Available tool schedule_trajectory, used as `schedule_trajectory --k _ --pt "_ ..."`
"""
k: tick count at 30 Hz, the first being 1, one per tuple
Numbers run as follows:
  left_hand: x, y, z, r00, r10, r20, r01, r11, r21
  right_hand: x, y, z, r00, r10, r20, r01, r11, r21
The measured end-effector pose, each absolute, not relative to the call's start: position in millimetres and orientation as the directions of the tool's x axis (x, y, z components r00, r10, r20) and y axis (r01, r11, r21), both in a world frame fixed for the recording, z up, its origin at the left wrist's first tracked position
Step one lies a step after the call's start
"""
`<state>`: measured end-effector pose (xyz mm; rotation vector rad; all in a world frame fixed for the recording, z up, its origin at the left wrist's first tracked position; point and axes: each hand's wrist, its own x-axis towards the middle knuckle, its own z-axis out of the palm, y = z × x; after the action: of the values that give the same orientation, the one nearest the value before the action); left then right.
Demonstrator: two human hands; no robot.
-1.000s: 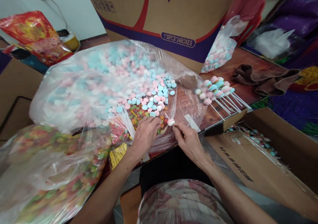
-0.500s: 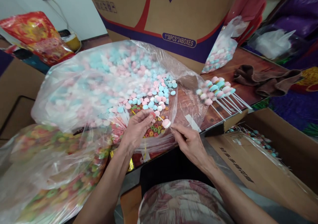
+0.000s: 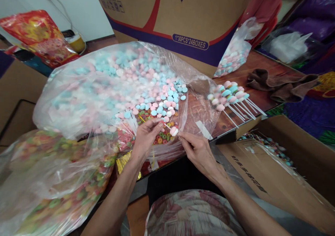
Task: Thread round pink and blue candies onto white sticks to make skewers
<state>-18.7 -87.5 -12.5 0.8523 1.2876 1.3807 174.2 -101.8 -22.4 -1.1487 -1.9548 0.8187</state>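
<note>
My right hand pinches a thin white stick by its right end, just over the table edge. Pink and white marshmallows are threaded on that stick, close to my right fingertips. My left hand is closed at the stick's other end, thumb and finger pinching a small reddish piece, mostly hidden by the fingers. Beneath the hands lie loose coloured candy rings. Loose pink, blue and white marshmallows spill from a big clear bag behind them. Several white sticks lie left of the rings.
Finished marshmallow skewers lie at right, near a brown cloth. An open carton stands lower right. A bag of rings fills the lower left. A large cardboard box stands behind, beside a small marshmallow bag.
The marshmallows on the stick have shifted slightly left and down with my right hand. The pink piece by my left fingertips is now less visible, and more bare stick is covered there.
</note>
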Motion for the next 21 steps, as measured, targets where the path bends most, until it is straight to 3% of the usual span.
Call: schedule_trajectory --k 5,8,12,15,18,21 --pt "-21.9 -96.9 -14.9 -0.286 0.958 -0.006 0.023 0.013 1.0 175.5 -102.4 -22.2 -0.351 0.878 0.326 0.432 0.461 -0.775" --pt "-35.9 -115.5 -10.5 -0.394 0.908 0.141 0.256 -0.039 0.966 178.1 -100.1 -25.4 -0.32 0.867 0.382 0.447 0.494 -0.746" --pt "-70.0 -156.1 8.0 -0.557 0.737 0.382 0.573 0.008 0.82 181.2 -95.1 -34.7 -0.302 0.863 0.404 0.477 0.504 -0.72" --pt "-101.2 -182.0 23.0 -0.637 0.569 0.52 0.687 0.113 0.718 181.4 -93.5 -40.3 -0.297 0.857 0.422 0.495 0.516 -0.699" --pt "-128.7 -191.6 30.2 -0.681 0.515 0.52 0.688 0.206 0.696 179.5 -93.5 -42.6 -0.305 0.849 0.431 0.508 0.528 -0.68" --pt "-143.6 -187.0 29.5 -0.67 0.612 0.419 0.661 0.235 0.713 177.3 -94.1 -42.4 -0.318 0.834 0.45 0.513 0.551 -0.659"
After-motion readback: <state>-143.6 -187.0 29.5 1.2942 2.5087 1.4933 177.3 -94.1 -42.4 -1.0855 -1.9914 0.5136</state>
